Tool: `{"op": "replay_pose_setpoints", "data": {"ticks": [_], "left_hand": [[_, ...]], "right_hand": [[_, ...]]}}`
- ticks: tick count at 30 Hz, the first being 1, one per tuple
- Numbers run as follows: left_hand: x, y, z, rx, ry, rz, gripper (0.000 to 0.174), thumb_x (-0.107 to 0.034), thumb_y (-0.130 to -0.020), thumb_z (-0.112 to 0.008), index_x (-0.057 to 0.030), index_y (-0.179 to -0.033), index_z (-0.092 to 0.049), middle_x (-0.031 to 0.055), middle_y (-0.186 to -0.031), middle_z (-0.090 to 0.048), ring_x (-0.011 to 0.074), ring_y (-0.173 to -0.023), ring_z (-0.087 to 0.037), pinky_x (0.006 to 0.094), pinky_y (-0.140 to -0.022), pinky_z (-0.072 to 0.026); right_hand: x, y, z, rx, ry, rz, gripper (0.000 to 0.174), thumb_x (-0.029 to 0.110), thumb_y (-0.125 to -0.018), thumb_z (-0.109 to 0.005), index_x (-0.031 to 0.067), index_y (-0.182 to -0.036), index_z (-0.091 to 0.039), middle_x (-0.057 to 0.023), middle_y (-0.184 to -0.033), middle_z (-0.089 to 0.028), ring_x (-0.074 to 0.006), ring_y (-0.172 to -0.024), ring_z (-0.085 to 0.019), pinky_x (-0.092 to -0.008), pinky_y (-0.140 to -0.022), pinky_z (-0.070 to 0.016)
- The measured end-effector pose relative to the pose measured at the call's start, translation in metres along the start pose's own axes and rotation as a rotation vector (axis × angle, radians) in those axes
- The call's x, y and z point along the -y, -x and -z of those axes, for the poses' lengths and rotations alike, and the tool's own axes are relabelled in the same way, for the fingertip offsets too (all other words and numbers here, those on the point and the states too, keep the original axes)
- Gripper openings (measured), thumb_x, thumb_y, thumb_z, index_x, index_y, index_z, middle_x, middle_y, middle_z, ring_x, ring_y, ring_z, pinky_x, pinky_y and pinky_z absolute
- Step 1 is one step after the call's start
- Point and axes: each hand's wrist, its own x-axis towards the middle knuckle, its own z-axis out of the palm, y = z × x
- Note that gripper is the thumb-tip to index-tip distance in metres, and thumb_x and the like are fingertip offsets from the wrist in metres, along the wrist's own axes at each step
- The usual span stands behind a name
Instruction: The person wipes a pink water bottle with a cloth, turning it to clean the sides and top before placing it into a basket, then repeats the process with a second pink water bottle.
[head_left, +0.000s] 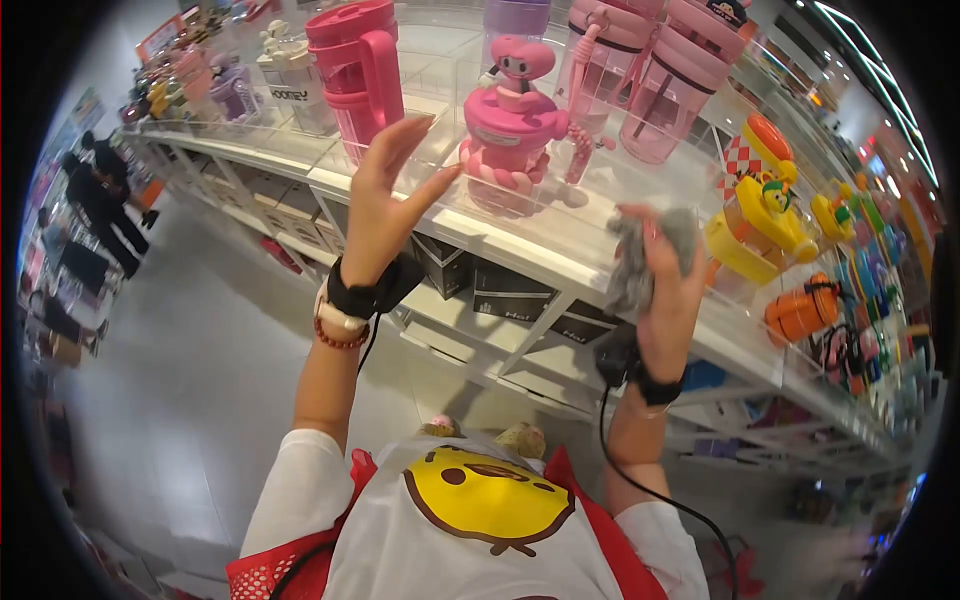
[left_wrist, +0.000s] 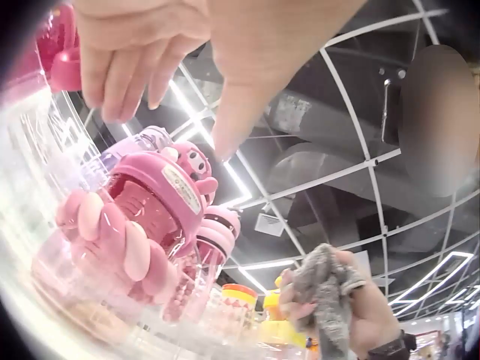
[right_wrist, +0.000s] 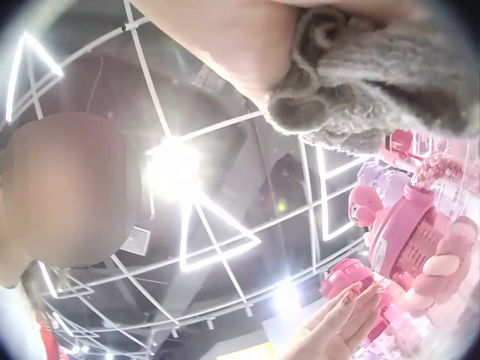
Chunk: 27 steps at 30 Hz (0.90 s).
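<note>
My right hand (head_left: 672, 300) grips a crumpled grey cloth (head_left: 630, 265) in front of the shelf edge. In the left wrist view the fingers curl round the fuzzy cloth (left_wrist: 326, 292), and part of it hangs down. My left hand (head_left: 382, 205) is raised beside a pink cup (head_left: 510, 140), thumb and fingers spread with nothing between them. This cup has a character figure on its lid and a twisted pink ring round its body. Behind the left fingers stands a tall magenta tumbler (head_left: 360, 75) with a large handle.
Clear dividers split the white shelf (head_left: 440, 215). Pink tumblers (head_left: 670, 90) stand to the right at the back, then a yellow cup (head_left: 765, 230) and an orange bottle (head_left: 802, 312). Black boxes (head_left: 510, 292) sit on the level below. Two people stand in the left aisle.
</note>
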Motion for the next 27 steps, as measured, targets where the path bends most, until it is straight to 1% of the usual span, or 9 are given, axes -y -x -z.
{"op": "replay_pose_setpoints", "data": {"ticks": [2,5,7,8,11,14,18,23,27], "left_hand": [[0.000,-0.017,0.001,0.098,-0.033,0.005,0.067,-0.016,-0.074,-0.075,0.0042,-0.127,-0.041,0.0199,-0.126,-0.048,0.0267,-0.121,-0.046,0.0363,-0.103,-0.0370],[0.000,-0.036,0.007,0.331,0.047,0.068,0.078,-0.016,-0.071,-0.078,0.0033,-0.132,-0.034,0.0186,-0.135,-0.041,0.0295,-0.127,-0.039,0.0393,-0.107,-0.0333],[0.001,-0.047,0.007,0.413,0.029,0.062,0.085,-0.020,-0.068,-0.081,0.0039,-0.133,-0.033,0.0210,-0.135,-0.040,0.0304,-0.127,-0.039,0.0397,-0.106,-0.0339],[0.004,-0.045,0.006,0.400,0.008,0.061,0.087,-0.024,-0.066,-0.081,0.0051,-0.133,-0.033,0.0229,-0.132,-0.043,0.0311,-0.124,-0.042,0.0391,-0.103,-0.0357],[0.017,-0.061,0.001,0.340,-0.034,-0.024,0.093,-0.034,-0.063,-0.083,0.0078,-0.131,-0.033,0.0273,-0.121,-0.051,0.0325,-0.117,-0.050,0.0369,-0.096,-0.0400],[0.026,-0.058,-0.009,0.349,0.119,-0.053,0.088,-0.029,-0.064,-0.082,0.0034,-0.130,-0.034,0.0241,-0.116,-0.056,0.0303,-0.110,-0.056,0.0356,-0.092,-0.0446],[0.029,-0.058,-0.022,0.302,0.108,0.032,0.083,-0.013,-0.068,-0.080,0.0023,-0.133,-0.032,0.0200,-0.123,-0.050,0.0237,-0.109,-0.056,0.0318,-0.090,-0.0475],[0.030,-0.055,-0.039,0.232,0.188,-0.015,0.079,-0.009,-0.067,-0.079,0.0015,-0.132,-0.035,0.0175,-0.120,-0.053,0.0226,-0.108,-0.056,0.0326,-0.091,-0.0480],[-0.006,-0.052,-0.031,0.126,0.259,-0.201,0.082,-0.012,-0.063,-0.080,-0.0022,-0.133,-0.038,0.0170,-0.115,-0.059,0.0211,-0.104,-0.059,0.0318,-0.088,-0.0482]], "right_hand": [[-0.003,-0.019,-0.016,-0.107,0.150,-0.008,0.023,0.020,-0.081,-0.068,0.0010,-0.093,-0.060,-0.0024,-0.084,-0.063,-0.0062,-0.070,-0.054,-0.0212,-0.064,-0.0437],[-0.013,-0.045,-0.036,-0.051,0.385,0.151,0.024,0.021,-0.080,-0.069,0.0021,-0.092,-0.061,-0.0012,-0.080,-0.062,-0.0056,-0.069,-0.054,-0.0222,-0.061,-0.0437],[-0.020,-0.057,-0.041,0.040,0.337,0.003,0.024,0.021,-0.080,-0.069,0.0020,-0.093,-0.061,-0.0012,-0.078,-0.062,-0.0061,-0.067,-0.055,-0.0226,-0.061,-0.0442],[-0.025,-0.061,-0.042,0.089,0.309,-0.070,0.024,0.021,-0.080,-0.069,0.0020,-0.093,-0.061,-0.0012,-0.077,-0.062,-0.0064,-0.067,-0.055,-0.0228,-0.061,-0.0445],[-0.046,-0.078,-0.041,0.185,0.358,0.042,0.028,0.021,-0.080,-0.069,0.0007,-0.098,-0.062,-0.0034,-0.083,-0.065,-0.0090,-0.070,-0.058,-0.0227,-0.064,-0.0461],[-0.042,-0.071,-0.042,0.259,0.293,-0.102,0.027,0.020,-0.080,-0.068,0.0010,-0.099,-0.061,-0.0040,-0.087,-0.065,-0.0087,-0.076,-0.058,-0.0232,-0.066,-0.0460],[-0.042,-0.075,-0.034,0.319,0.223,-0.202,0.027,0.020,-0.080,-0.068,0.0011,-0.097,-0.060,-0.0050,-0.091,-0.065,-0.0089,-0.081,-0.058,-0.0237,-0.068,-0.0461],[-0.041,-0.067,-0.038,0.255,0.375,0.099,0.025,0.012,-0.079,-0.070,0.0023,-0.098,-0.058,-0.0021,-0.085,-0.063,-0.0085,-0.075,-0.058,-0.0244,-0.068,-0.0468],[-0.038,-0.066,-0.033,0.134,0.490,0.333,0.025,0.012,-0.076,-0.072,0.0045,-0.093,-0.056,-0.0005,-0.078,-0.061,-0.0086,-0.071,-0.056,-0.0250,-0.064,-0.0457]]}}
